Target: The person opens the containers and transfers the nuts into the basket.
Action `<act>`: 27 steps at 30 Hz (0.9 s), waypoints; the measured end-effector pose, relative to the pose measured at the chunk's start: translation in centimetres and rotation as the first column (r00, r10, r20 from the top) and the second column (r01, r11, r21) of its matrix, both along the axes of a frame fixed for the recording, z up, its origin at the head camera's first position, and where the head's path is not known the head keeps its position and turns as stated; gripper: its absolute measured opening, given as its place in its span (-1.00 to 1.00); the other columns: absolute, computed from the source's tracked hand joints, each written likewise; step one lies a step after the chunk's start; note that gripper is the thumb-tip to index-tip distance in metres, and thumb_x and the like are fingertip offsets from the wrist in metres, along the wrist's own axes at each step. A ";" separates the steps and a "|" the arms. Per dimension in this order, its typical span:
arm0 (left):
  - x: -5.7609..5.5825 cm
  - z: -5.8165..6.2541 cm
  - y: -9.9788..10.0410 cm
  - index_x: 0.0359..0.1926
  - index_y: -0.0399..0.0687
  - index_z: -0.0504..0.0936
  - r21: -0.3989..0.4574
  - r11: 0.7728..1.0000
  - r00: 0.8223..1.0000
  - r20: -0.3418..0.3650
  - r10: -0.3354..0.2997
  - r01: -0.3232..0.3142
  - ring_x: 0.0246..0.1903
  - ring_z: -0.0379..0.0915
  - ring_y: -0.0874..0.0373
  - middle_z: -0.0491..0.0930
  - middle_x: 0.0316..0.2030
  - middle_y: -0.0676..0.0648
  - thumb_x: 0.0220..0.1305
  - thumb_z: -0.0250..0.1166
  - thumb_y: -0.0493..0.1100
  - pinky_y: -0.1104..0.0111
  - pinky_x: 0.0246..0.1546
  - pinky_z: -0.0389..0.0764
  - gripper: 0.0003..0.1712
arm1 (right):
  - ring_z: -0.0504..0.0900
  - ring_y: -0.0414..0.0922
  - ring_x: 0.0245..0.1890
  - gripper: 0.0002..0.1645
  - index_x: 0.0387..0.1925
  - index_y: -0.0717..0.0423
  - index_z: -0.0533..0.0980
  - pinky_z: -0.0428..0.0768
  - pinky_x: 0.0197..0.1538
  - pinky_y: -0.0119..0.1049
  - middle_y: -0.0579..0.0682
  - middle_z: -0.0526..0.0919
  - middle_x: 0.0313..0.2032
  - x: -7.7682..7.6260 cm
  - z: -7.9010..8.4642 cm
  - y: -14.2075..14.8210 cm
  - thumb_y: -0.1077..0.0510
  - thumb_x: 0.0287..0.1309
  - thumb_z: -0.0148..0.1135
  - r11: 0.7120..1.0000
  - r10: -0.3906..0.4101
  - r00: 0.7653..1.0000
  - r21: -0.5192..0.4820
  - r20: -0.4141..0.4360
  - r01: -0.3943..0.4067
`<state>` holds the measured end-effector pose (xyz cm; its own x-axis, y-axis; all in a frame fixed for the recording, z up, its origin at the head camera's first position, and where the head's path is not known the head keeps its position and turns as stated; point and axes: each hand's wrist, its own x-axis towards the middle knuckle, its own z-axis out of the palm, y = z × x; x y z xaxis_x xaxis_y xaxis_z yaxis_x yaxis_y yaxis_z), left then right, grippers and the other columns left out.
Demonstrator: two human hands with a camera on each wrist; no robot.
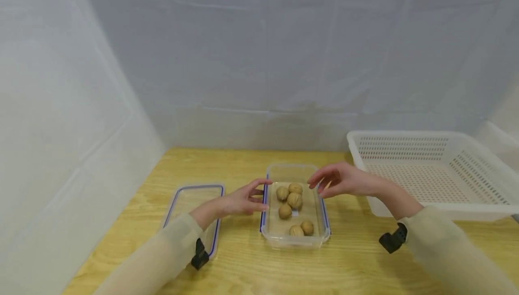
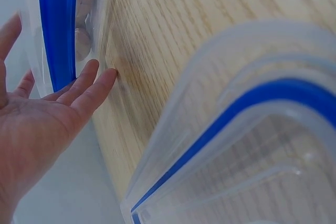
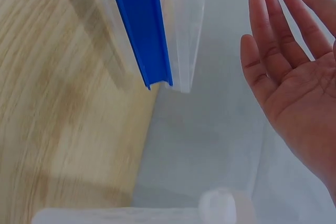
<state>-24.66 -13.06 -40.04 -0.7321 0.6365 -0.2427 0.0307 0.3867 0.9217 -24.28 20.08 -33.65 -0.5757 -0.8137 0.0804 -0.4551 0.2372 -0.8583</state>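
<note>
A clear plastic food container with blue side clips stands on the table, and several walnuts lie inside it. My left hand is at its left wall, fingers spread; in the left wrist view its fingertips are right by the blue clip. My right hand hovers over the right rim with fingers slightly bent and nothing held. In the right wrist view that hand's palm is turned toward the container's other blue clip.
A clear lid with a blue seal lies on the table left of the container, partly under the left forearm. To the right stands a white perforated plastic basket. White sheeting rises behind the wooden table.
</note>
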 end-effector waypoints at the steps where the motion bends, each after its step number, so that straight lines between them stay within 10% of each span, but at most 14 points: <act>1: 0.0 0.0 0.0 0.50 0.04 0.02 0.001 1.000 1.000 0.001 0.001 -0.001 0.32 0.11 -0.33 0.02 0.41 -0.39 0.34 0.29 -0.14 -0.17 0.10 0.37 -0.15 | 0.63 0.08 -0.11 -0.58 0.08 0.42 0.49 0.63 -0.11 -0.19 0.27 0.59 -0.03 0.0 -0.1 -0.3 0.30 0.21 0.29 1.000 0.006 1.000 0.003 0.002 -0.006; 27: -0.1 -0.2 -0.1 0.48 0.10 0.06 -0.001 1.000 1.000 0.009 0.012 -0.012 0.32 0.12 -0.33 0.04 0.41 -0.38 0.35 0.27 -0.15 -0.21 0.10 0.35 -0.19 | 0.60 0.20 -0.04 -0.54 0.04 0.37 0.55 0.59 -0.03 -0.22 0.17 0.62 0.02 0.0 -4.0 -6.1 0.41 0.04 0.38 0.966 0.145 0.980 0.197 0.133 -0.169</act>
<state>-24.76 -13.13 -40.27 -0.7377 0.6270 -0.2501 0.0174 0.3880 0.9215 -24.28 14.00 -37.62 -0.4346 -0.8865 -0.1590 -0.4008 0.3485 -0.8473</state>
